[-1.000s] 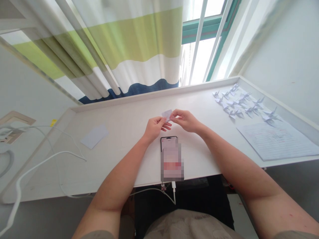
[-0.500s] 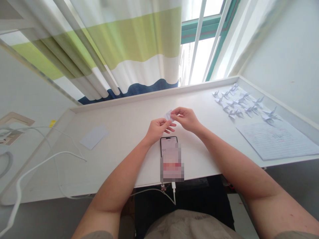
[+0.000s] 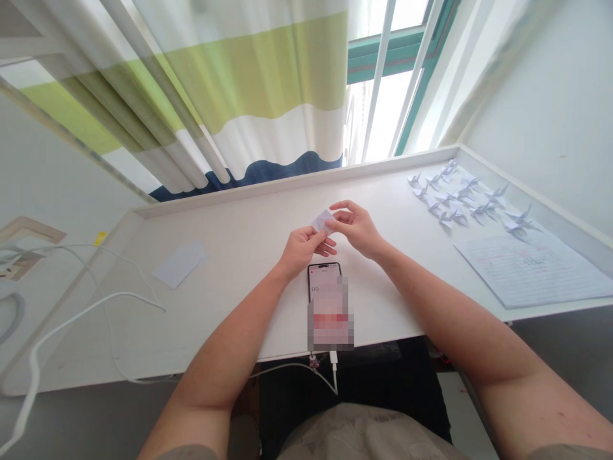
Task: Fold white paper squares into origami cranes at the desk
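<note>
Both hands meet over the middle of the white surface (image 3: 239, 255), just beyond the phone. The left hand (image 3: 301, 246) pinches the near-left edge of a small folded piece of white paper (image 3: 322, 221), fingers (image 3: 324, 243) closed on it. The right hand (image 3: 357, 225) grips the paper's right side, thumb and forefinger shut on it, the other fingers (image 3: 342, 205) curled above. The paper is held up off the surface, between the two hands, tilted.

The smartphone (image 3: 324, 276) lies flat just near of the hands, screen up and partly blurred, with a white charging cable (image 3: 334, 370) plugged into its near end and hanging off the surface edge.

The surface has a raised lip along its far and right sides. In the far right corner a cluster of folded paper cranes (image 3: 460, 198) sits loose on the surface. Just near of them lies a lined paper sheet (image 3: 531, 268), flat. On the left is a blank white slip (image 3: 181, 263), well apart from the hands. A thicker white cord (image 3: 96, 300) loops over the left end. A striped curtain (image 3: 230, 96) and a window (image 3: 383, 76) are behind.
</note>
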Available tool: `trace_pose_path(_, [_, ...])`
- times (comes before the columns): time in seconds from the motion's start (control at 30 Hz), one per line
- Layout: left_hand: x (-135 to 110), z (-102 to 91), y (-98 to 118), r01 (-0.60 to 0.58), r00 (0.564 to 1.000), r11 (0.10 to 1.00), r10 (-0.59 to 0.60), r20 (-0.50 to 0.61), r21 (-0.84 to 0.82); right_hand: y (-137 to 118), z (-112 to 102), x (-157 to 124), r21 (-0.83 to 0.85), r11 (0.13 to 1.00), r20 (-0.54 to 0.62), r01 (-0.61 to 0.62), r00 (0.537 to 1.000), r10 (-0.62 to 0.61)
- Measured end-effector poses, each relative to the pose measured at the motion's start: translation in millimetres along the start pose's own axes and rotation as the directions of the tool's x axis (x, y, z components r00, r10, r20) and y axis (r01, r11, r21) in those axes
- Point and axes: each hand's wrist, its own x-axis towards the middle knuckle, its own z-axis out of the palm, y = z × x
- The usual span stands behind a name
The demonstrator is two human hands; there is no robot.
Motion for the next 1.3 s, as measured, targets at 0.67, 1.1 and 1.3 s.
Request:
trace_pose_path(0.67, [3.2, -7.6, 0.7, -0.168, 0.972, 0.979, 0.184, -0.143, 0.118, -2.1, -5.7, -0.1, -0.091, 0.994, 0.103, -0.059, 0.992, 0.068])
trace_pose_path(1.1, [5.2, -12.3, 4.2, -0.124, 0.973, 0.987, 0.14, -0.183, 0.098, -1.2, -3.3, -2.6, -0.163, 0.982, 0.184, -0.094, 0.975, 0.124])
trace_pose_path(1.3, [4.1, -11.2, 4.4, -0.088, 0.976, 0.99, 0.107, -0.191, 0.108, -7.9, -1.5, -3.7, -0.229, 0.968, 0.155, -0.107, 0.977, 0.145])
